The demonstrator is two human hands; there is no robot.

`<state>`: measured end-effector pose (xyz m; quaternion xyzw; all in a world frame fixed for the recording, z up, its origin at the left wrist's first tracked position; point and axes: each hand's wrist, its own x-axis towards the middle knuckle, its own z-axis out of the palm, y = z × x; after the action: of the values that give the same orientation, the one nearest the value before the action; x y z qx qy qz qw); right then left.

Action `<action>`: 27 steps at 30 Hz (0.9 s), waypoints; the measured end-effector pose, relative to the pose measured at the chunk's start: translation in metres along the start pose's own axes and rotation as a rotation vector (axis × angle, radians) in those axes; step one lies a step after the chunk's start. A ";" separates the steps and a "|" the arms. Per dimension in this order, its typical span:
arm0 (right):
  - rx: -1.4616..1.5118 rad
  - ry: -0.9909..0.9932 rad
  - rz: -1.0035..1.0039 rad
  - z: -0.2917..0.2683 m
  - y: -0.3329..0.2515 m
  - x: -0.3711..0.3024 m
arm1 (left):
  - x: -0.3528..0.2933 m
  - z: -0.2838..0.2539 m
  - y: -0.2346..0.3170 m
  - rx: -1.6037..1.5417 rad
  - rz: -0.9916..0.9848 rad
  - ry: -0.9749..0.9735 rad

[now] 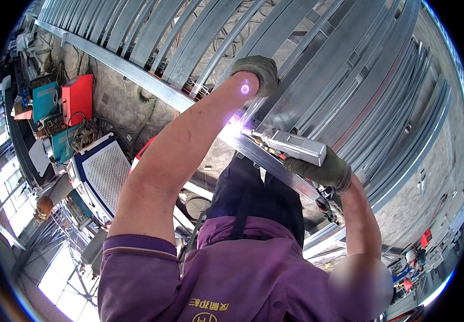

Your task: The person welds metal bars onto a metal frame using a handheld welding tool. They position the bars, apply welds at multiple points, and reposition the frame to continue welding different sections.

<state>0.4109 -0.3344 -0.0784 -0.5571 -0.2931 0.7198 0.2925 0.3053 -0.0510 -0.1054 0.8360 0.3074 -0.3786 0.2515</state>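
Note:
My right hand [326, 170], in a dark green work glove, is wrapped round a silver handheld welding gun [296, 146] whose nozzle points left. At the nozzle tip a bright white-violet weld arc [236, 126] glares on a flat metal rail [267, 156] that runs in front of my body. The glare hides the joint itself. Just beyond the arc my gloved left hand [259, 74] is closed over a slim metal tube [252, 110] which meets the rail at the glowing spot. Part of its grip is hidden by the back of the hand.
Long grey metal bars [312, 96] lie side by side across the far side, with bundled tubes [398, 134] to the right. A red box [77, 99], a teal machine [45, 102] and a white-and-blue cabinet [100, 174] stand at left. Cables trail over the concrete floor [116, 99].

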 end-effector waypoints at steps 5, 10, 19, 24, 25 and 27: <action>0.008 0.012 0.007 0.002 -0.003 -0.002 | -0.002 -0.002 0.000 -0.007 0.003 -0.013; 0.043 0.013 0.008 0.001 0.002 -0.003 | -0.003 -0.002 0.002 -0.016 0.002 -0.010; 0.017 0.025 -0.010 0.000 0.005 -0.007 | -0.003 -0.002 0.001 -0.019 0.007 0.003; 0.029 0.018 0.035 0.001 0.000 -0.010 | -0.004 -0.003 0.001 -0.016 0.005 -0.008; 0.038 0.016 0.043 0.001 0.000 -0.010 | -0.004 -0.003 0.001 -0.018 0.003 -0.013; 0.046 0.017 0.053 0.001 0.001 -0.012 | -0.003 -0.002 0.001 -0.013 0.005 0.002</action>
<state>0.4126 -0.3445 -0.0717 -0.5639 -0.2591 0.7291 0.2886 0.3058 -0.0509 -0.1018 0.8356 0.3081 -0.3751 0.2573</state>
